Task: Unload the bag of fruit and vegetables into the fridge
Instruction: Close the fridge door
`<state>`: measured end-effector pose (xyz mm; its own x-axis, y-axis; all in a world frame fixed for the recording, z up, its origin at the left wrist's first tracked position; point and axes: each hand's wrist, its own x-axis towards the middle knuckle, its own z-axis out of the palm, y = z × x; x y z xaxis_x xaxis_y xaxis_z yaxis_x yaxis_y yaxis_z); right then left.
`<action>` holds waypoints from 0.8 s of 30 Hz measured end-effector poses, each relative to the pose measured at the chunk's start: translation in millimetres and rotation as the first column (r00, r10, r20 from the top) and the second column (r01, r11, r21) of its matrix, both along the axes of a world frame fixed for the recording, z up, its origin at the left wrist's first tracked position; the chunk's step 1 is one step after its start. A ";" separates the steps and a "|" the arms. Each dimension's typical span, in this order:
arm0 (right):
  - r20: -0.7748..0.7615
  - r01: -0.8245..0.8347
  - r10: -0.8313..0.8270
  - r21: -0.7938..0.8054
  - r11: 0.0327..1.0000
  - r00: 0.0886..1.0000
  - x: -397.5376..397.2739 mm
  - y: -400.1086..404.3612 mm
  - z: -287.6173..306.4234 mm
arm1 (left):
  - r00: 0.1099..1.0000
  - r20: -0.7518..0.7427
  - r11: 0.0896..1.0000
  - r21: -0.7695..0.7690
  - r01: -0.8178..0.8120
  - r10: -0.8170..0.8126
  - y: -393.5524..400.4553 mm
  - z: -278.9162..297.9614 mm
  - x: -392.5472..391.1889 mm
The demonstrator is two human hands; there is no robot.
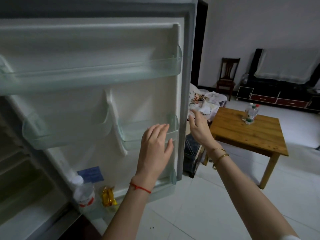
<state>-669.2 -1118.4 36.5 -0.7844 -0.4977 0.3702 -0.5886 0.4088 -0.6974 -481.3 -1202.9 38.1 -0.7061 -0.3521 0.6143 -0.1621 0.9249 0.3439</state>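
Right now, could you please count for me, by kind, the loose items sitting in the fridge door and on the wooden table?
Bottles on the wooden table: 2
Bottles in the fridge door's bottom shelf: 1
Yellow packets in the same shelf: 1
Total: 4

Wooden table (249, 134) on white floor tiles (199, 205), carrying two plastic bottles (251, 113). Dark wooden chair (228, 73) against the wall, beside a low black TV cabinet (277, 96).
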 end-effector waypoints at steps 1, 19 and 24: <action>0.021 -0.013 0.014 -0.018 1.000 1.000 -4.7 -4.8 -0.6 | 1.000 0.000 1.000 -0.013 -0.007 0.007 -0.5 -1.7 -2.9; 0.131 -0.179 0.207 -0.198 0.964 0.969 -13.0 7.8 -7.5 | 0.990 -0.012 0.990 -0.029 -0.141 0.140 46.6 -7.5 -4.0; 0.090 -0.252 0.278 -0.224 0.941 0.956 3.1 41.0 -12.0 | 0.972 -0.040 0.973 0.006 -0.231 0.231 89.5 -12.5 7.9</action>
